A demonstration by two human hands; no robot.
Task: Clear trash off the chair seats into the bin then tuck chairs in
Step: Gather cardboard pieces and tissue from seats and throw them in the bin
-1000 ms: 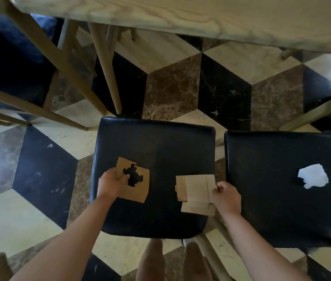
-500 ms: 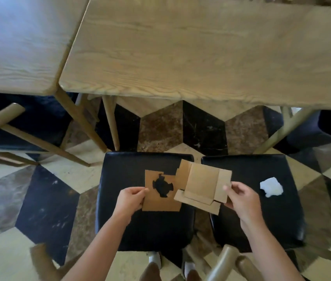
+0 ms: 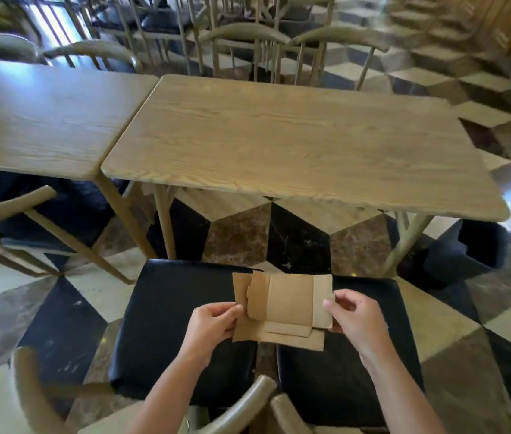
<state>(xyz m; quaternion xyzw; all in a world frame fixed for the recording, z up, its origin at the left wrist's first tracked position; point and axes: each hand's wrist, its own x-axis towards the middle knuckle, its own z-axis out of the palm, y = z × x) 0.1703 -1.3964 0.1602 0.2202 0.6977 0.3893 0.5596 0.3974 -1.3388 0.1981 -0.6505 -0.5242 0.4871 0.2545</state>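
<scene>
Both hands hold a stack of flat brown cardboard pieces (image 3: pixel 285 308) in the air above the gap between two black cushioned chair seats. The left hand (image 3: pixel 210 327) pinches the left edge of the stack between thumb and fingers, and the right hand (image 3: pixel 357 321) pinches the right edge the same way. The pieces overlap, with a smaller folded panel lying on top of a wider sheet beneath.

The left black seat (image 3: pixel 169 324) and the right black seat (image 3: pixel 367 371) stand side by side, close together, on a floor of black, cream and brown marble tiles (image 3: pixel 60 324). The curved pale wooden backrests of both chairs (image 3: pixel 248 402) show at the near edge.

Beyond the seats stands a light wooden rectangular counter (image 3: pixel 295 142), with a second counter of the same wood (image 3: pixel 38 117) butted against its left side. A dark round bin (image 3: pixel 470 249) stands on the floor at the right, just past the near right corner of the first counter. More wooden chairs (image 3: pixel 248 36) crowd the far side.
</scene>
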